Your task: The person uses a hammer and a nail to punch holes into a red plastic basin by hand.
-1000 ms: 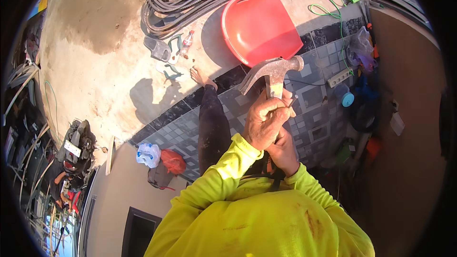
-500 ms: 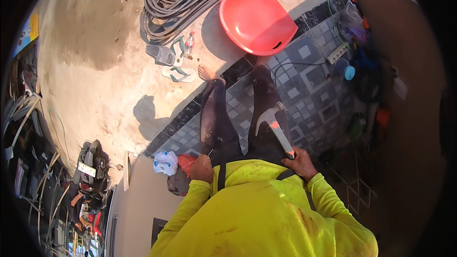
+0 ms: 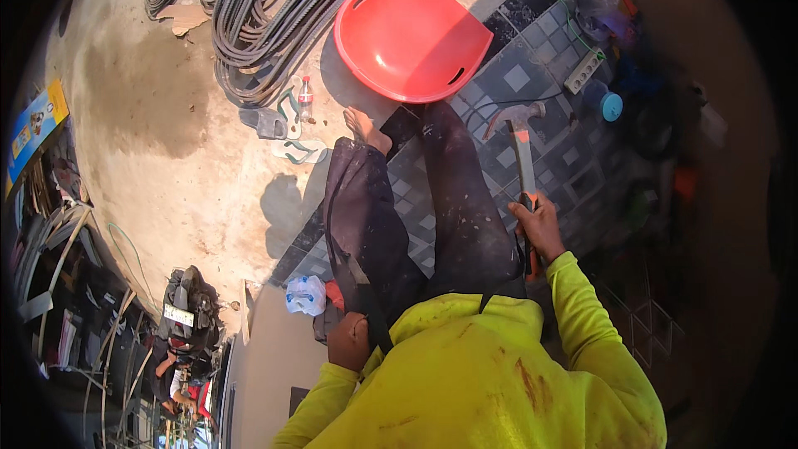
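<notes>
My right hand (image 3: 540,226) is wrapped round the grip of a claw hammer (image 3: 524,158). Its steel head points away from me, above the tiled floor and beside my right leg. My left hand (image 3: 349,339) is closed low at my left hip, beside a dark strap (image 3: 359,274). Whatever its fingers may hold is hidden from this view. Both my legs, in dark dusty trousers (image 3: 465,208), stretch forward from under my yellow shirt.
A red plastic chair (image 3: 416,37) stands ahead of my feet. Coiled steel bars (image 3: 266,17), sandals (image 3: 301,150) and a bottle (image 3: 306,100) lie on the concrete to the left. A power strip (image 3: 583,72) with a green cord lies at right. A parked motorbike (image 3: 187,308) is at far left.
My right hand has carried the hammer forward and right, away from my lap. My left hand has shifted down toward my hip. The view has turned slightly.
</notes>
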### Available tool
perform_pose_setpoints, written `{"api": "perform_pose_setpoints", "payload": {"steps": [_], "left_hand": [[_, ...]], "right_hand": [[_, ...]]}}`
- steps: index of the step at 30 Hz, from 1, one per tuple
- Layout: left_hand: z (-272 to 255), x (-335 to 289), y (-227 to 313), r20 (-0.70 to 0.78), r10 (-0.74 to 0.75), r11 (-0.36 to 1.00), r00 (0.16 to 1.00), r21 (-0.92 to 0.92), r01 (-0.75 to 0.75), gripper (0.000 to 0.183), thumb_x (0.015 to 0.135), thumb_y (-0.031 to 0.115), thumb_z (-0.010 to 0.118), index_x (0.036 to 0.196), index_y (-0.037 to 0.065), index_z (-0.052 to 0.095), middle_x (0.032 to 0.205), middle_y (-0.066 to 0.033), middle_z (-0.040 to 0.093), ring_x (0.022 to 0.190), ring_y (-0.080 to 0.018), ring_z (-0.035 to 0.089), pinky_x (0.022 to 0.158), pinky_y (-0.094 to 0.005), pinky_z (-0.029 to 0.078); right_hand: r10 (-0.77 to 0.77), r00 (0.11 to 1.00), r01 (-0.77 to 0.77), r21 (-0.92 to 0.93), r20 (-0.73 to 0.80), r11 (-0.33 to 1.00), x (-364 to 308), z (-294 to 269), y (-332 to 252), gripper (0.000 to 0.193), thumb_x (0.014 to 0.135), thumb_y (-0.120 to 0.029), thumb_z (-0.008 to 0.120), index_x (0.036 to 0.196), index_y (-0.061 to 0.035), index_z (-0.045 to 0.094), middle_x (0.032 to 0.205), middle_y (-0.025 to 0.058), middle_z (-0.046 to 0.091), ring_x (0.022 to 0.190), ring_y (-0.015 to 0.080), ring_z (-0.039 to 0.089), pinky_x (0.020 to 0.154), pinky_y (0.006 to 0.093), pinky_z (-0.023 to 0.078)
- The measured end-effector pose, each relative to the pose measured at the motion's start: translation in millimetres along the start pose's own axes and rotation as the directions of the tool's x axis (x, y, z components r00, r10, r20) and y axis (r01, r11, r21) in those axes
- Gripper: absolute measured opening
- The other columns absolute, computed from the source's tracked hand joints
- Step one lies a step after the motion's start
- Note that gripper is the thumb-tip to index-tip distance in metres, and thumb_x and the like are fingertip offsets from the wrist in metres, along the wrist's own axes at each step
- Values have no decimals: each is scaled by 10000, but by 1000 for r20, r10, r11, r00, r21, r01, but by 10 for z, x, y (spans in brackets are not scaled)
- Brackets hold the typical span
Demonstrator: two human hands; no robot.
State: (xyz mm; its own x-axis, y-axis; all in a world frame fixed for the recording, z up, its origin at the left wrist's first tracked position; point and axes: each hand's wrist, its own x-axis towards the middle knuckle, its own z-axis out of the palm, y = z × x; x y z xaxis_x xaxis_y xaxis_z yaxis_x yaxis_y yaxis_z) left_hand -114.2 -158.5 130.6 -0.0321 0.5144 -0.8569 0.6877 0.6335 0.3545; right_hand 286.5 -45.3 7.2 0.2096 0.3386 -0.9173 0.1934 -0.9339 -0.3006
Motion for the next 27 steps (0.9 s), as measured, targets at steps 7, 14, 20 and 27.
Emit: {"api": "perform_pose_setpoints", "payload": {"steps": [7, 14, 20, 27], "left_hand": [[-115, 3137, -89, -320, 188, 981, 929, 23, -191, 178, 948, 107, 471, 858, 26, 601, 655, -140, 585, 579, -263, 606, 567, -367, 453], [21, 6190, -528, -571, 71, 988, 818, -75, -138, 324, 902, 268, 501, 858, 9, 691, 753, -216, 666, 717, -340, 640, 736, -430, 491], [314, 6753, -206, -481, 177, 980, 859, 9, -197, 473, 863, 450, 658, 822, -22, 675, 719, -189, 641, 685, -260, 616, 708, -405, 488], [238, 6919, -445, -336, 377, 923, 863, 63, -379, 420, 846, 393, 713, 865, -26, 693, 733, -144, 670, 663, -195, 610, 663, -371, 495]], "right_hand": [[112, 944, -33, 248, -310, 968, 2808, 243, 507, 169, 855, -112, 714, 876, -50, 558, 665, 21, 554, 494, 128, 577, 446, 290, 460], [45, 894, 96, 290, -445, 952, 4703, 449, 892, 187, 857, -151, 730, 898, -22, 601, 716, 39, 568, 541, 145, 598, 477, 284, 481], [-46, 875, 174, 223, -483, 959, 5162, 424, 1468, 347, 902, -296, 698, 1017, 19, 611, 777, 61, 590, 637, 156, 641, 543, 296, 510], [-310, 808, 408, 95, -501, 908, 5336, 530, 1109, 621, 972, -532, 592, 1226, 35, 591, 1108, 111, 653, 981, 171, 649, 814, 297, 522]]}}
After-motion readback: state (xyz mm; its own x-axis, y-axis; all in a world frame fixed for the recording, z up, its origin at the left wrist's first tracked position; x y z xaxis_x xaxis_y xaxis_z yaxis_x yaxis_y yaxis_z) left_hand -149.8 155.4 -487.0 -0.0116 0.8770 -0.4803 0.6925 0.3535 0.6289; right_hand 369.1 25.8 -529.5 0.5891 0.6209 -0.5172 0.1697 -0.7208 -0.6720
